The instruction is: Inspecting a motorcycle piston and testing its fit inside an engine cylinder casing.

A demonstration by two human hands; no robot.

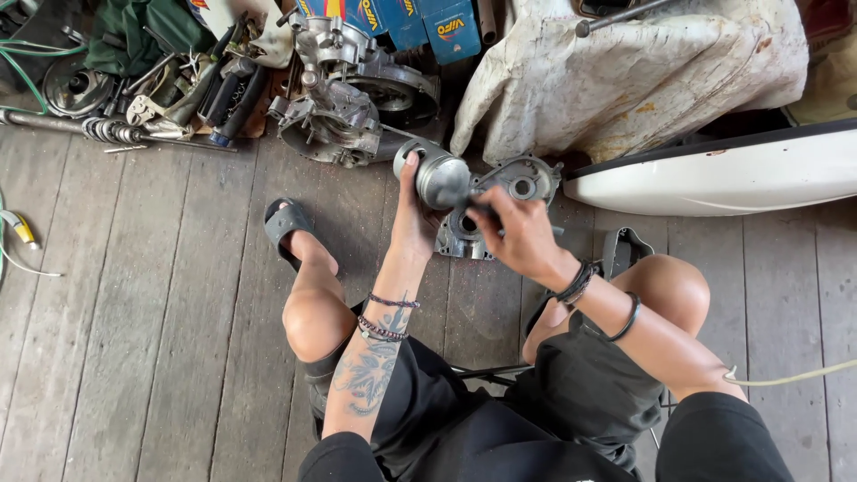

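My left hand [412,223] grips a round grey metal piston-like cylinder [437,176], held up in front of me over the wooden floor. My right hand [518,234] is pinched on a small dark tool or part pressed against the cylinder's lower right side. Just behind the hands an aluminium engine case half [522,183] lies flat on the planks. I sit low, knees bent, with a dark sandal [286,223] on my left foot.
Engine casings [344,103] rest at the back centre. Loose tools, springs and rods [152,98] lie at the back left, blue boxes [420,22] behind. A stained cloth bundle [643,71] and a white curved panel [723,174] sit at the right. A hose end [20,230] lies far left.
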